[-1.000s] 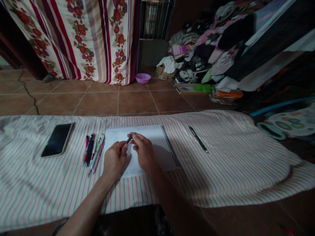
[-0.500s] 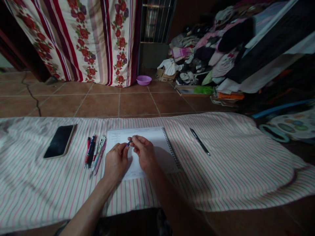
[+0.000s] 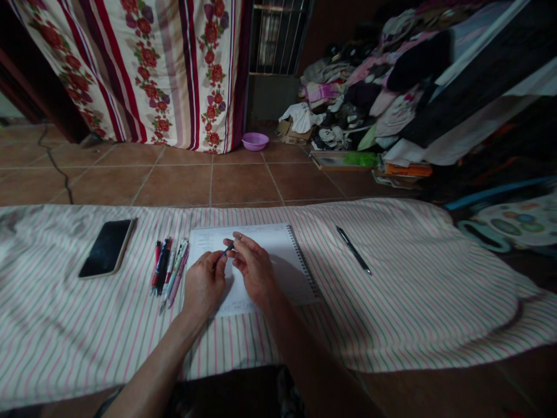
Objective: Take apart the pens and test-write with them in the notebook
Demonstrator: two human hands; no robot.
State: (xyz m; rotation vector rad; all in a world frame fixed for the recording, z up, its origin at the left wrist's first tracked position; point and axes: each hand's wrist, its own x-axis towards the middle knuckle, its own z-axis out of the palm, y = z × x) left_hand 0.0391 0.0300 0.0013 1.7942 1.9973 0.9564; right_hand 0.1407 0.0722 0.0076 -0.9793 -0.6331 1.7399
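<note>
Both my hands meet over a white spiral notebook that lies open on a striped cloth. My left hand and my right hand are closed on the two ends of a dark blue pen, held just above the page. Left of the notebook lies a row of several coloured pens. A single black pen rests on the cloth to the right.
A black phone lies face up at the cloth's left. Beyond are brown floor tiles, a floral curtain, a small purple bowl and a heap of clothes at the back right.
My hands have stayed on the pen over the notebook, with only small finger shifts. The view tilted slightly, so everything sits a little lower than one second ago.
</note>
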